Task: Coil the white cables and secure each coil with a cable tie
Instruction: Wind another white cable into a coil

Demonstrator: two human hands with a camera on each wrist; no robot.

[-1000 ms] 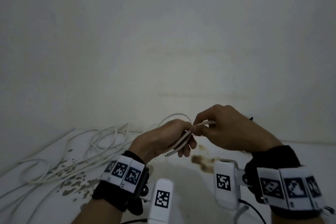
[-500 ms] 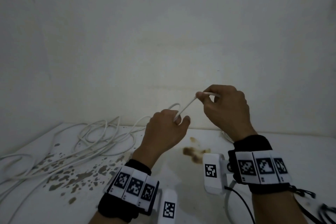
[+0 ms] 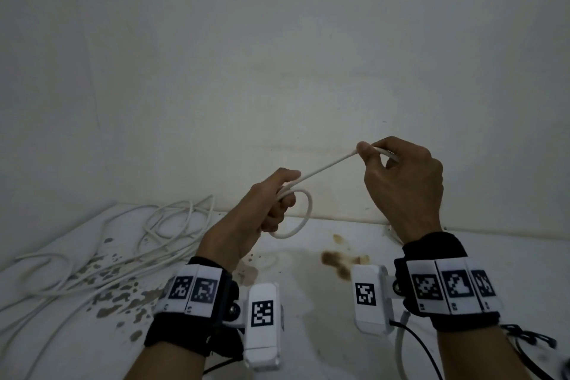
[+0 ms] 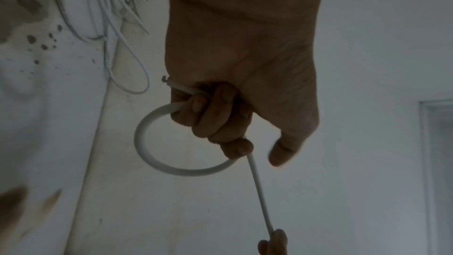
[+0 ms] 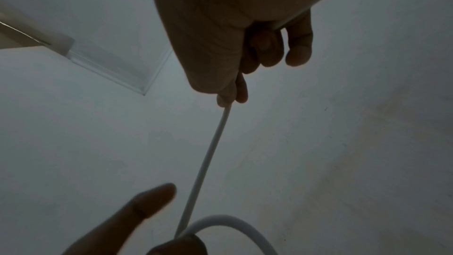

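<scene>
My left hand [image 3: 273, 210] grips a small round coil of white cable [image 3: 309, 210] above the table; the coil [image 4: 140, 139] hangs out below the curled fingers, and a short end pokes out at the heel of the hand. A thin white strand [image 3: 327, 168], thinner than the cable and looking like a cable tie, runs taut from that fist up to the right. My right hand [image 3: 367, 153] pinches the strand [image 5: 208, 158] between thumb and forefinger, higher than the left hand. The same strand [image 4: 259, 191] shows in the left wrist view.
A loose tangle of white cables [image 3: 163, 225] lies on the left of the white, stained table [image 3: 493, 250], against the wall. Brown stains [image 3: 336, 259] mark the middle. A thicker white cable [image 3: 401, 348] and a black lead hang near my right wrist.
My right hand has moved up and to the right, drawing the thin strand out taut. My left hand has risen, and the round coil now shows below it.
</scene>
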